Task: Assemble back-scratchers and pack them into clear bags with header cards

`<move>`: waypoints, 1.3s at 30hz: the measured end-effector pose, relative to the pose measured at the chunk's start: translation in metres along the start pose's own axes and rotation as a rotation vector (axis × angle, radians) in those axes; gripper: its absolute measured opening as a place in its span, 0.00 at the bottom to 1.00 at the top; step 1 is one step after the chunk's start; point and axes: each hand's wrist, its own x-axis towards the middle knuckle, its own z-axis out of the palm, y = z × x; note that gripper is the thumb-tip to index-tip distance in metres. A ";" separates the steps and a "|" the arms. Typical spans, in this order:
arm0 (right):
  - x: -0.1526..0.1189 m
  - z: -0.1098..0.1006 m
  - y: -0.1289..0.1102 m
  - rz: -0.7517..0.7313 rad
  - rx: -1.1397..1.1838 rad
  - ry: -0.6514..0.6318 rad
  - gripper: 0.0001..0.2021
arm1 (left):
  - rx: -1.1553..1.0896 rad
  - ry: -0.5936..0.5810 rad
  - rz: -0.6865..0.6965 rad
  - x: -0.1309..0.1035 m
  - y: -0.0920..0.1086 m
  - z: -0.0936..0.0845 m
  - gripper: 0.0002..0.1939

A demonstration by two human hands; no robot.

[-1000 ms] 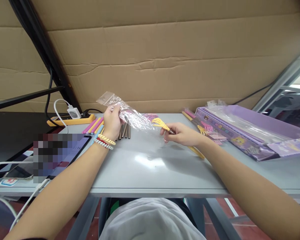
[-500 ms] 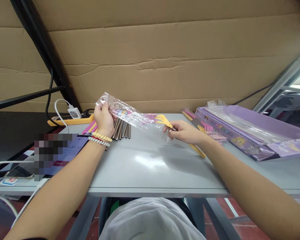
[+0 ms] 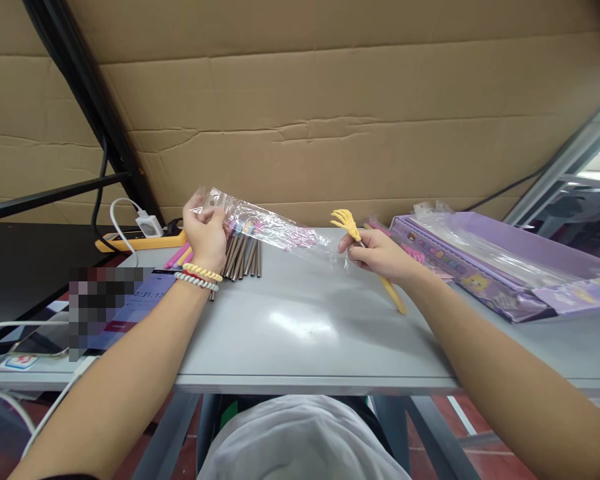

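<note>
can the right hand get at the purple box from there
Probably yes: the purple box stands near the right hand, with low things like the pink scratcher between. To grasp it, though, the hand would likely need to let go of the yellow scratcher.

Nearer the person and to the left of the left grip (image 3: 205, 237), a tablet screen (image 3: 143, 303) shows dark digits that seem to read "0:31:17", the start cut off by a pixelated patch. Farther left of that grip, a sticker (image 3: 21, 361) at the desk (image 3: 290, 357) edge bears a red-and-blue mark, too small to read. Right of the right grip (image 3: 377, 253), the purple box (image 3: 485, 285) carries colourful lettering, too blurred to make out.
</note>
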 end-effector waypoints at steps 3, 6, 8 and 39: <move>0.001 -0.004 0.001 -0.005 0.001 0.038 0.10 | 0.018 -0.005 -0.018 0.004 -0.001 -0.002 0.13; 0.003 -0.007 0.004 -0.014 0.016 0.065 0.09 | 0.038 -0.024 -0.013 0.005 -0.001 -0.003 0.07; 0.004 -0.008 0.005 -0.021 0.013 0.077 0.09 | 0.033 -0.027 -0.005 0.005 0.000 -0.002 0.07; -0.002 -0.016 0.000 -0.055 -0.201 0.105 0.09 | 0.043 -0.083 -0.055 -0.001 0.011 -0.003 0.17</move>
